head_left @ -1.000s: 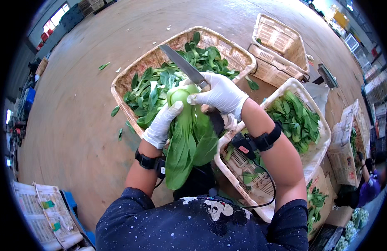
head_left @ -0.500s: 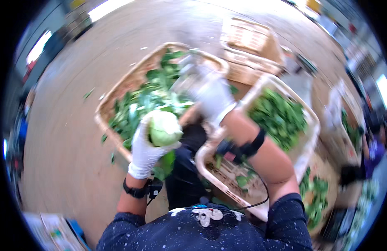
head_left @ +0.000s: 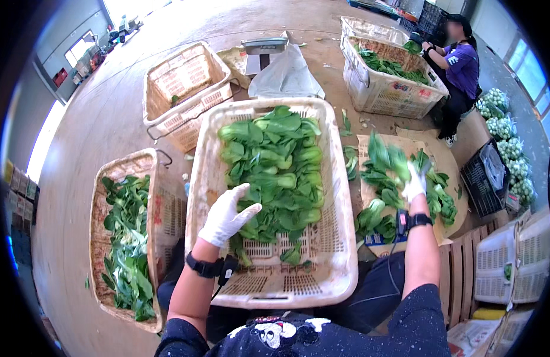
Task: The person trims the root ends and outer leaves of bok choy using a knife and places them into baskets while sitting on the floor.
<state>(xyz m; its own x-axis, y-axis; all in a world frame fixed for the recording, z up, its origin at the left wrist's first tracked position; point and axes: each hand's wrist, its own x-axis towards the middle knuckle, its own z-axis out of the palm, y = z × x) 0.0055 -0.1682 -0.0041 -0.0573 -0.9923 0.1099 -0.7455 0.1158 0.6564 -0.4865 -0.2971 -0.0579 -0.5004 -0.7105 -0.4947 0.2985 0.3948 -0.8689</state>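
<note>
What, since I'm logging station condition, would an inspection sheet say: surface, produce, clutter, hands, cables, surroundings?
Surface: brown floor; tan sheet under loose bunches at right.
Produce: leafy greens packed in the middle crate.
Clutter: leaf scraps on the floor.
Hands: left hand gloved, open, over the crate; right hand gloved, at a blurred bunch, grip unclear.
Cables: thin dark cable near each hand.
Surroundings: co-worker in purple beside another crate.
</note>
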